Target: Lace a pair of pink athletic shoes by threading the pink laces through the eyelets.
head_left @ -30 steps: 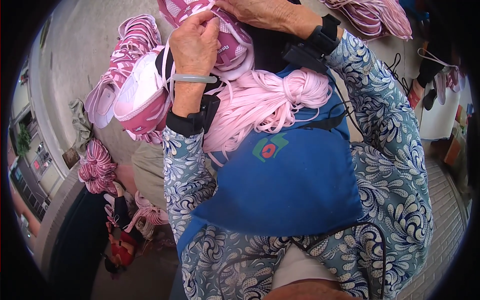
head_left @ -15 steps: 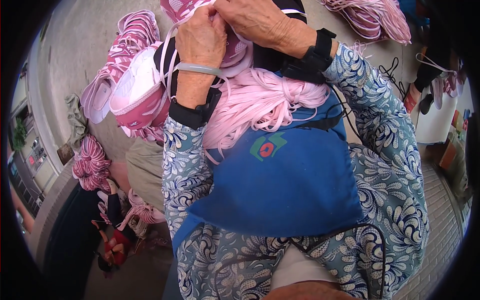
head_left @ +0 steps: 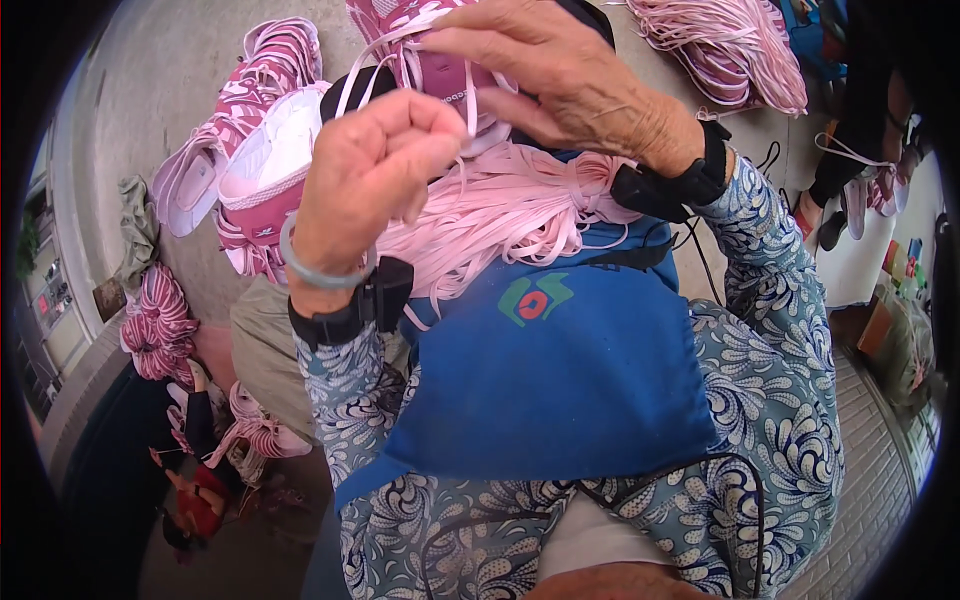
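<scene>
A pink and white shoe (head_left: 447, 82) sits at the top middle in front of me, with a pale pink shoelace (head_left: 469, 95) strung through it. My left hand (head_left: 372, 165) is closed in a pinch just on the near side of the shoe, and the shoelace runs down to its fingertips. Over the shoe's right side, my right hand (head_left: 565, 80) has its fingers apart and stretched to the left. They partly hide the shoe. A loose bundle of pale pink shoelaces (head_left: 510, 220) lies on my lap below both hands, on top of the blue apron (head_left: 560, 390).
Left of the shoe, a row of nested pink and white shoes (head_left: 265, 140) extends across the floor. Another heap of pink laces (head_left: 720, 50) lies at the upper right. At the lower left a person in red (head_left: 200, 500) sits near tied bundles of shoe parts (head_left: 160, 325).
My left hand has drawn back toward me and turned, pulling the shoelace from the shoe. My right hand has gone from a pinch to spread fingers and shifted slightly right.
</scene>
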`<state>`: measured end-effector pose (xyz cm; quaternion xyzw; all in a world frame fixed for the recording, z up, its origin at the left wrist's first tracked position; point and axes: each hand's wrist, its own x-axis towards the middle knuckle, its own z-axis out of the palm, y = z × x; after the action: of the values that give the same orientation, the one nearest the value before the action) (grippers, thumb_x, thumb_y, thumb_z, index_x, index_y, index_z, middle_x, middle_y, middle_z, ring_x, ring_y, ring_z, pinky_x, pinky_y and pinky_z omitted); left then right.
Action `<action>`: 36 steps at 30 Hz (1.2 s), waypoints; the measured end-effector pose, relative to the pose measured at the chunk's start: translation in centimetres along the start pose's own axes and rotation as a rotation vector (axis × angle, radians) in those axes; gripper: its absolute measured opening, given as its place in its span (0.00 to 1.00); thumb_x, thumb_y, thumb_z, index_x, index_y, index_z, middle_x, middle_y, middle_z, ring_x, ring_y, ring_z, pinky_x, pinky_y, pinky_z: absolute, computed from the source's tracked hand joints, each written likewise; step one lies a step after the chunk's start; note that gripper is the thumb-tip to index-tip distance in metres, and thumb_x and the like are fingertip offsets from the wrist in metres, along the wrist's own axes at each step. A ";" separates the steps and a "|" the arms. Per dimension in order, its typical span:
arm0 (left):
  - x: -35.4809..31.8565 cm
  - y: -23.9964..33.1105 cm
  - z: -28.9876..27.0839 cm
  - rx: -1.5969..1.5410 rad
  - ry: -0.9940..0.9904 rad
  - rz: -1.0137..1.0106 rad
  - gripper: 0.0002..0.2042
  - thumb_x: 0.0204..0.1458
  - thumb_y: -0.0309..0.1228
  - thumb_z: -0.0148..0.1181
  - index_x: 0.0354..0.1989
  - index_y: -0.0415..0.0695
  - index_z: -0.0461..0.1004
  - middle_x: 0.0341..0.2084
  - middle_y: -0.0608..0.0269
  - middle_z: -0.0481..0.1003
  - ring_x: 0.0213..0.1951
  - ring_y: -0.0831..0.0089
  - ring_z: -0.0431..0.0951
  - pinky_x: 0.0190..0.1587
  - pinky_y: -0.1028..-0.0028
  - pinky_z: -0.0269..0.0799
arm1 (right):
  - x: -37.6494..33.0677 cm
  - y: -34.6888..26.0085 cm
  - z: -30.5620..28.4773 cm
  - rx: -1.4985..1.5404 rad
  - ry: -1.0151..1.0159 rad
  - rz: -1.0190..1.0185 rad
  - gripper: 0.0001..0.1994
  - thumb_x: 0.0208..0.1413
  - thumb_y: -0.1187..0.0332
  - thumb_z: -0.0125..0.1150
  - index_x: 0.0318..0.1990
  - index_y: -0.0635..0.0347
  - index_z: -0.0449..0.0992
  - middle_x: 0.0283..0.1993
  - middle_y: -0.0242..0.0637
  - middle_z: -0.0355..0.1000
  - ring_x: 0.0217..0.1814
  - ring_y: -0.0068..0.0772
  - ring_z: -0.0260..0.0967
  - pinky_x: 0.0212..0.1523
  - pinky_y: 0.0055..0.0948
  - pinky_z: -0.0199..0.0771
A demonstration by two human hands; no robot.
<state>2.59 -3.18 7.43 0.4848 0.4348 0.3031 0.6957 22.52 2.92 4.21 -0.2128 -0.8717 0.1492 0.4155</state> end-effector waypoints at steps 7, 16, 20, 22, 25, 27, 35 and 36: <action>-5.5 -0.8 -0.6 -0.257 -0.558 0.391 0.06 0.45 0.23 0.64 0.29 0.35 0.74 0.18 0.62 0.75 0.19 0.82 0.72 0.19 0.82 0.63 | 0.6 -4.2 4.0 0.418 -0.505 0.170 0.09 0.51 0.66 0.51 0.27 0.62 0.68 0.21 0.38 0.66 0.25 0.45 0.67 0.29 0.36 0.68; 3.2 -6.2 2.1 -0.828 0.105 -0.136 0.24 0.61 0.46 0.41 0.49 0.33 0.65 0.30 0.55 0.76 0.36 0.66 0.77 0.47 0.66 0.70 | 5.1 -16.1 2.7 1.306 -0.425 -0.233 0.10 0.46 0.68 0.51 0.20 0.67 0.67 0.16 0.47 0.66 0.21 0.49 0.66 0.22 0.39 0.65; 4.2 -5.9 2.7 -0.937 -0.080 0.039 0.21 0.62 0.42 0.40 0.44 0.32 0.68 0.16 0.66 0.69 0.21 0.78 0.71 0.31 0.75 0.72 | 5.1 -16.9 2.9 1.262 -0.440 -0.299 0.09 0.47 0.69 0.51 0.24 0.67 0.71 0.18 0.48 0.67 0.23 0.46 0.68 0.25 0.37 0.66; 1.0 -3.6 4.0 -0.597 -0.084 0.049 0.19 0.61 0.39 0.43 0.41 0.31 0.69 0.07 0.75 0.58 0.11 0.85 0.59 0.18 0.82 0.64 | 4.6 -13.5 1.5 1.235 -0.564 -0.123 0.10 0.49 0.68 0.50 0.29 0.68 0.72 0.19 0.47 0.67 0.24 0.42 0.69 0.27 0.35 0.67; -2.3 -7.6 3.3 0.369 0.215 0.827 0.17 0.61 0.39 0.44 0.39 0.35 0.71 0.12 0.71 0.66 0.10 0.86 0.58 0.18 0.86 0.58 | 3.7 -7.7 -1.2 1.150 -0.600 0.241 0.13 0.53 0.66 0.49 0.38 0.70 0.73 0.23 0.37 0.69 0.28 0.29 0.69 0.32 0.27 0.68; -4.2 -5.0 2.3 -0.242 -0.154 -0.140 0.16 0.61 0.38 0.44 0.38 0.36 0.71 0.19 0.67 0.71 0.13 0.85 0.61 0.20 0.83 0.59 | 0.9 -4.0 -4.8 1.166 -0.501 0.764 0.15 0.56 0.63 0.53 0.41 0.69 0.71 0.30 0.34 0.69 0.32 0.24 0.69 0.34 0.24 0.70; 0.4 -5.8 7.4 0.299 -0.345 0.270 0.12 0.57 0.31 0.41 0.33 0.37 0.71 0.21 0.55 0.71 0.24 0.65 0.73 0.27 0.70 0.67 | -3.0 -2.5 1.6 1.289 -0.282 1.345 0.21 0.62 0.56 0.46 0.50 0.67 0.69 0.32 0.34 0.72 0.22 0.18 0.67 0.21 0.11 0.64; 0.7 -6.2 7.5 0.308 -0.356 0.307 0.12 0.56 0.31 0.42 0.32 0.37 0.70 0.22 0.53 0.71 0.25 0.61 0.73 0.29 0.68 0.67 | -2.4 -2.8 2.0 1.361 -0.219 1.357 0.19 0.62 0.57 0.47 0.48 0.66 0.70 0.30 0.32 0.71 0.19 0.14 0.62 0.16 0.10 0.57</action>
<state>9.69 -7.83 2.56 0.6907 0.2683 0.2452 0.6252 21.59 -0.83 2.64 -0.3695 -0.3243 0.8494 0.1917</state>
